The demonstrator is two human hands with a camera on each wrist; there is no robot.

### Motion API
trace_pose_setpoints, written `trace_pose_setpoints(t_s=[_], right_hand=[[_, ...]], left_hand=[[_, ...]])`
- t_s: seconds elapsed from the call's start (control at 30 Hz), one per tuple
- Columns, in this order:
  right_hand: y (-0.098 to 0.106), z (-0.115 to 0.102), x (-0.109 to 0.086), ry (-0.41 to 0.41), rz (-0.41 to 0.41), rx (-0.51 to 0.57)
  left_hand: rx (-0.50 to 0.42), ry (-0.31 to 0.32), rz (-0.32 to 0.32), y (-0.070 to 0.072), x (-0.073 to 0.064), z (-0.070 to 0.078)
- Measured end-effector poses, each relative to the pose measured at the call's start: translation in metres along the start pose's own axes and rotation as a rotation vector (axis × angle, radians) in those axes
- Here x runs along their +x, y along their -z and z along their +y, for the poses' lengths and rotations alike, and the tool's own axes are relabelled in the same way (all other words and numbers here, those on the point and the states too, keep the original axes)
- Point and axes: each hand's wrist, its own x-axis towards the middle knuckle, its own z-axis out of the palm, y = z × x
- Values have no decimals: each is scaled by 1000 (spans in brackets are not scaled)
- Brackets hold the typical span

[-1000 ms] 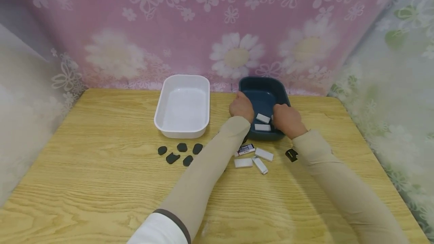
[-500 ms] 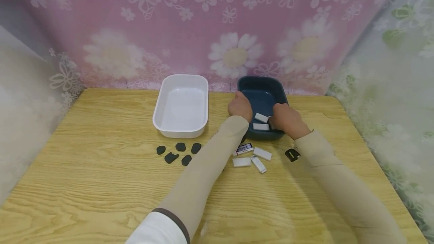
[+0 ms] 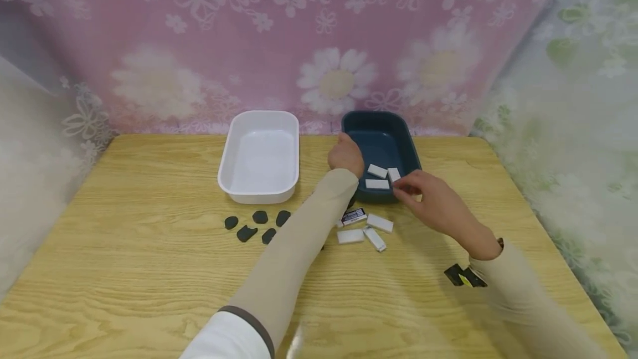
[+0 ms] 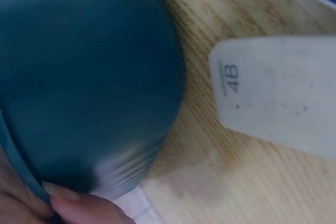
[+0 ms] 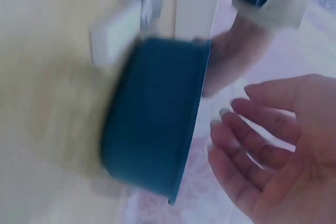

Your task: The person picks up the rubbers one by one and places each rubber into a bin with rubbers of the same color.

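My left hand (image 3: 346,156) grips the left rim of a dark blue tub (image 3: 416,151); in the left wrist view the thumb (image 4: 86,205) lies over that rim. Three white erasers (image 3: 377,184) lie inside, near the front. Over the tub's front right corner is my right hand (image 3: 438,201), its fingers loosely bent and holding nothing. The right wrist view shows those fingers (image 5: 236,145) apart from the tub wall (image 5: 152,119). On the table before the tub lie several more white erasers (image 3: 350,236), one with a printed sleeve (image 3: 353,217). One eraser (image 4: 273,93) is marked 4B.
A white tub (image 3: 264,157) stands to the left, with nothing in it. Several small dark flat pieces (image 3: 246,233) lie in front of it, some partly behind the left sleeve (image 3: 294,259). A floral pink curtain (image 3: 224,43) hangs behind the wooden table (image 3: 149,259).
My right hand has drawn back out of the dark blue tub, towards me, and its fingers have loosened. A third eraser now shows in the tub where that hand was. The left hand keeps its grip.
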Motion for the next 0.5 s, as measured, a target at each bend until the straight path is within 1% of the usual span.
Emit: trace_pose_setpoints(t_s=[0.07, 0.13, 0.23, 0.33, 0.4, 0.5], right_hand=[[-6, -2, -9, 55, -19, 31], [-12, -5, -16, 79, -59, 44], [-21, -5, -23, 68, -123, 29], [-30, -2, -25, 52, -175, -6], [-37, 1, -24, 45, -192, -33], [-45, 6, -22, 35, -196, -82]], left_hand=[[-6, 8, 11, 1, 0, 0], [-9, 14, 23, 2, -1, -1], [-14, 8, 31, 1, 0, 0], [-9, -4, 15, 0, 0, 2], [-9, -4, 13, 0, 0, 2], [-7, -2, 12, 0, -2, 2]])
